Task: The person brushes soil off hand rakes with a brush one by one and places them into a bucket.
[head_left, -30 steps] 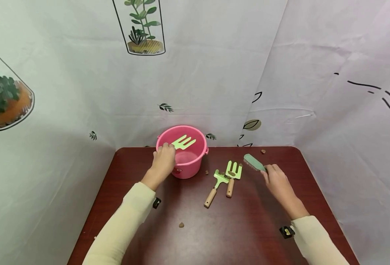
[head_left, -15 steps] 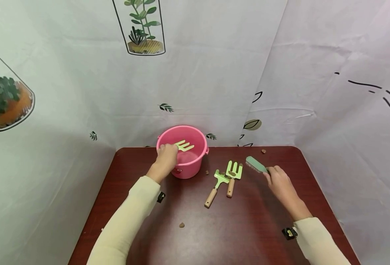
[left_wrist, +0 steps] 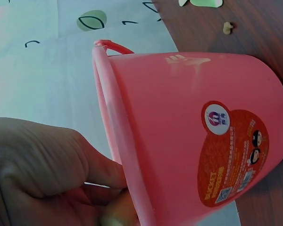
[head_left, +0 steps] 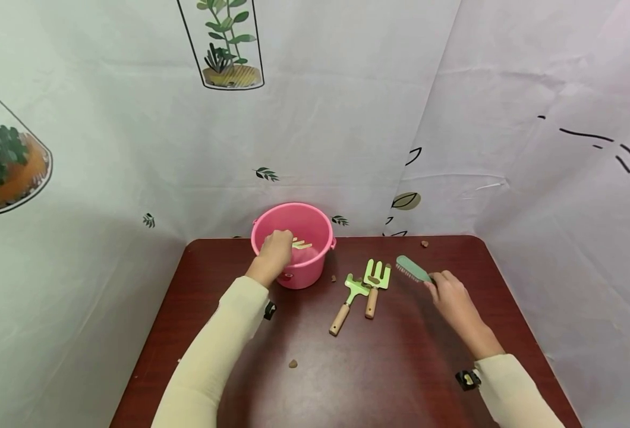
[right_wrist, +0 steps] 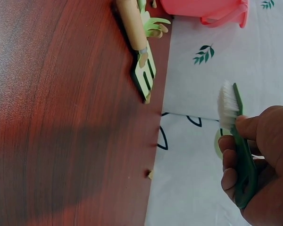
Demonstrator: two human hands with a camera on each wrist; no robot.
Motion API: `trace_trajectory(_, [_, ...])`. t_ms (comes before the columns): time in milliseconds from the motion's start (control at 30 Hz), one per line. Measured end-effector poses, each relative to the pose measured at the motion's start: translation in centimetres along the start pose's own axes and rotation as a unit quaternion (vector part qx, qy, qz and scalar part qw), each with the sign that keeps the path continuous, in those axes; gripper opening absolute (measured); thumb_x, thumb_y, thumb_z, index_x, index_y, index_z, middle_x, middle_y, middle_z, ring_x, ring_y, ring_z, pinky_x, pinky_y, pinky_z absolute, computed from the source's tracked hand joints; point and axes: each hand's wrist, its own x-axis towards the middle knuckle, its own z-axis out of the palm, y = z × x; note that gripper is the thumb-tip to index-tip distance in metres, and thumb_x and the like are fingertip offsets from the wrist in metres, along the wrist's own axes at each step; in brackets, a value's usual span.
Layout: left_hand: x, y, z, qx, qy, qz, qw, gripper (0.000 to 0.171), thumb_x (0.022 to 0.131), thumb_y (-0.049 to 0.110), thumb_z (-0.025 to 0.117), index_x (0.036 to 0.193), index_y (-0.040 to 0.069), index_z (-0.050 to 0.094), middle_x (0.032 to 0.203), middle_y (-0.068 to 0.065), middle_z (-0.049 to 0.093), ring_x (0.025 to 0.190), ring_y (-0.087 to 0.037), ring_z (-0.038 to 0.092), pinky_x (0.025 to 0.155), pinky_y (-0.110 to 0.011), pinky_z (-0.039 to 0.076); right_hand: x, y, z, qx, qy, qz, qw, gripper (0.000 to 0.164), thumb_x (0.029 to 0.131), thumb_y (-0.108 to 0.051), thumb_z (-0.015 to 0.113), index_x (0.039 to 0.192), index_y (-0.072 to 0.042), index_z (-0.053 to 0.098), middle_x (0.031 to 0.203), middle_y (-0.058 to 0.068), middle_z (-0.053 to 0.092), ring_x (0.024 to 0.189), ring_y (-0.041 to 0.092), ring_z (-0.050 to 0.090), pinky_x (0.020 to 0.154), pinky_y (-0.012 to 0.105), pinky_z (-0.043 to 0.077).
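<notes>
My left hand (head_left: 276, 252) reaches over the near rim of a pink bucket (head_left: 304, 276). It grips a small garden fork (head_left: 301, 244) whose light green tines point down inside the bucket. In the left wrist view, part of the fork's wooden handle (left_wrist: 120, 211) shows under the fingers; the tines are hidden there by the bucket wall. My right hand (head_left: 451, 297) holds a green brush (head_left: 413, 269) by its handle, above the table's right side. White bristles (right_wrist: 228, 106) show in the right wrist view, touching nothing.
A green-headed hand rake (head_left: 348, 303) and another garden fork (head_left: 372, 300) lie side by side, with brown clods on their heads. Small brown lumps lie on the dark red table (head_left: 395, 368), one at front (head_left: 293, 364), one at the back edge (head_left: 424, 244). A printed cloth (head_left: 347, 119) hangs behind.
My left hand has moved right and forward, and the fork has gone lower into the bucket. My right hand and the brush have shifted only slightly.
</notes>
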Motion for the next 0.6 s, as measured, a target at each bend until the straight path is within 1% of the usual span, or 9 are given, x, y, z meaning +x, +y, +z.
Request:
trace_trajectory(67, [0.1,0.1,0.1,-0.004,-0.007,-0.008,0.9999,0.004,0.095,0.002,0.067,0.098,0.000,0.068,0.082,-0.013,0.068,0.073,-0.027,0.066,0.067,-0.035,0.052,-0.1,-0.1,0.0,0.001,-0.004,0.004,1.000,0.022,0.098,-0.006,0.067,0.108,0.013,0.066,0.095,0.024,0.063,0.085,0.041,0.065,0.076,0.056,0.055])
trace_trajectory(133, [0.3,0.2,0.2,0.001,-0.007,-0.012,0.9999,0.005,0.095,0.003,0.068,0.099,-0.001,0.068,0.085,-0.014,0.070,0.077,-0.030,0.068,0.071,-0.037,0.054,-0.2,-0.1,0.0,0.002,-0.007,0.007,1.000,0.022,0.098,-0.006,0.067,0.109,0.013,0.066,0.095,0.024,0.063,0.085,0.040,0.065,0.076,0.055,0.055])
trace_trajectory(200, [0.4,0.3,0.3,0.005,-0.007,-0.017,0.9998,0.011,0.095,0.008,0.070,0.100,-0.002,0.068,0.089,-0.016,0.071,0.081,-0.032,0.070,0.073,-0.039,0.057,-0.2,-0.2,0.0,0.002,-0.009,0.009,1.000,0.022,0.098,-0.006,0.068,0.109,0.013,0.067,0.096,0.024,0.064,0.085,0.039,0.065,0.076,0.055,0.056])
trace_trajectory(300, [0.6,0.4,0.4,0.006,-0.015,-0.026,0.9995,0.020,0.096,0.015,0.072,0.104,-0.003,0.067,0.096,-0.019,0.072,0.086,-0.034,0.071,0.077,-0.040,0.057,-0.3,-0.2,0.1,0.000,-0.009,0.008,1.000,0.022,0.097,-0.006,0.068,0.108,0.013,0.067,0.095,0.024,0.064,0.085,0.038,0.065,0.076,0.054,0.056])
trace_trajectory(400, [0.9,0.6,0.4,0.001,-0.032,-0.039,0.9987,0.027,0.096,0.021,0.074,0.108,-0.002,0.067,0.097,-0.018,0.072,0.086,-0.031,0.070,0.075,-0.037,0.055,-0.4,-0.1,0.0,-0.001,-0.011,0.010,1.000,0.022,0.097,-0.006,0.069,0.109,0.013,0.067,0.095,0.023,0.063,0.083,0.038,0.065,0.075,0.053,0.056])
trace_trajectory(500, [1.1,0.8,0.6,-0.003,-0.045,-0.049,0.9978,0.026,0.096,0.021,0.073,0.108,-0.002,0.067,0.097,-0.017,0.072,0.084,-0.030,0.068,0.072,-0.035,0.053,-0.6,-0.1,0.0,0.000,-0.016,0.013,1.000,0.023,0.097,-0.006,0.069,0.109,0.013,0.067,0.094,0.023,0.063,0.083,0.037,0.065,0.074,0.053,0.056])
trace_trajectory(600, [1.5,0.7,0.8,-0.006,-0.059,-0.057,0.9966,0.023,0.094,0.017,0.074,0.106,-0.001,0.066,0.093,-0.015,0.070,0.080,-0.029,0.065,0.068,-0.033,0.051,-0.7,-0.1,-0.1,0.001,-0.021,0.016,1.000,0.023,0.097,-0.007,0.068,0.110,0.013,0.067,0.095,0.023,0.063,0.083,0.037,0.065,0.074,0.053,0.057])
